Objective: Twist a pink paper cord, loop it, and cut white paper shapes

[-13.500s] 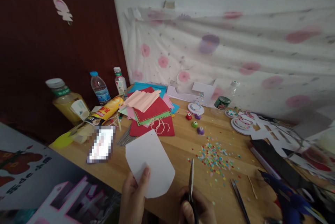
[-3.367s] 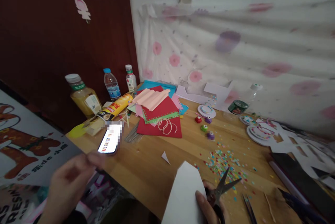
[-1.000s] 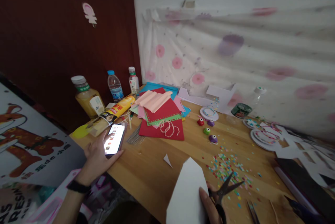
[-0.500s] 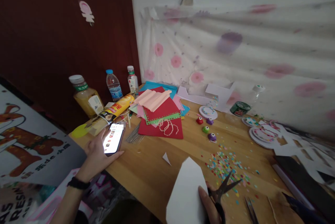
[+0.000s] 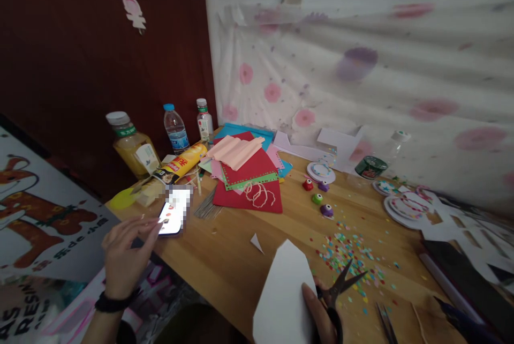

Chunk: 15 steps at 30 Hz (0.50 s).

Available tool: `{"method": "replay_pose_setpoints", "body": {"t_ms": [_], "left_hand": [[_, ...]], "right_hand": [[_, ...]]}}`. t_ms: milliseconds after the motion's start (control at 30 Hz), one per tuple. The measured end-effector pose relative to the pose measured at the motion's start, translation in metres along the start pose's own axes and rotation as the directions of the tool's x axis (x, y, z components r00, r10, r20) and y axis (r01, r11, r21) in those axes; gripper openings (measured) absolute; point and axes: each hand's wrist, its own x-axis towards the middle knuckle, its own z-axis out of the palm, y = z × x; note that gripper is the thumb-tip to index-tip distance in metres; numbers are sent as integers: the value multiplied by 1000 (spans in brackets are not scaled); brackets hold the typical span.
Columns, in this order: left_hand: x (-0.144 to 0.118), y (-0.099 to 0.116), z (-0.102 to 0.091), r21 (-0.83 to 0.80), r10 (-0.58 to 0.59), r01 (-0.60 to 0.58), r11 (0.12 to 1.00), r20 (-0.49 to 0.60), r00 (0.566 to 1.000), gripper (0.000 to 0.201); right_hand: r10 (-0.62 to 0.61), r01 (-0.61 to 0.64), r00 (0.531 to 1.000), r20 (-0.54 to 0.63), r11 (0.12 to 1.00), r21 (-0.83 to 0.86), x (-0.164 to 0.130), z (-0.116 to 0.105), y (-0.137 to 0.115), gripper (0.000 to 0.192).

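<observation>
My left hand (image 5: 128, 255) is at the lower left edge of a lit smartphone (image 5: 175, 210) lying on the table. Its fingers are stretched out over the phone's near corner, and it does not grip the phone. Part of the screen is blurred out. At the bottom middle, my right hand (image 5: 320, 309) holds a white piece of paper (image 5: 283, 296) with cut corners, the thumb on top. The same hand also keeps hold of dark scissors (image 5: 339, 290), whose blades are spread and point away from me.
Colourful confetti (image 5: 347, 253) lies beyond the scissors, near small one-eyed figures (image 5: 317, 199). Coloured paper sheets (image 5: 249, 196) are stacked at the back. Bottles (image 5: 175, 132) and a yellow packet (image 5: 184, 164) stand or lie at left. Tweezers (image 5: 386, 322) are at right.
My left hand has let go of the phone's side and drawn back left, its fingers now at the phone's near corner. The right hand still holds the paper and scissors.
</observation>
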Motion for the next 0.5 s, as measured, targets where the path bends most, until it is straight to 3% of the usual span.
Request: {"method": "replay_pose_setpoints", "body": {"t_ms": [67, 333, 500], "left_hand": [[-3, 4, -1, -17, -22, 22, 1000, -15, 1000, 20], [-9, 8, -5, -103, -159, 158, 982, 2, 987, 38], [-18, 34, 0, -181, -166, 166, 969, 14, 986, 33]], "right_hand": [[50, -50, 999, -4, 998, 35, -1, 1, -2, 38], [13, -13, 1000, -21, 1000, 21, -5, 3, -9, 35], [19, -19, 1000, 5, 1000, 15, -1, 3, 2, 40]]}}
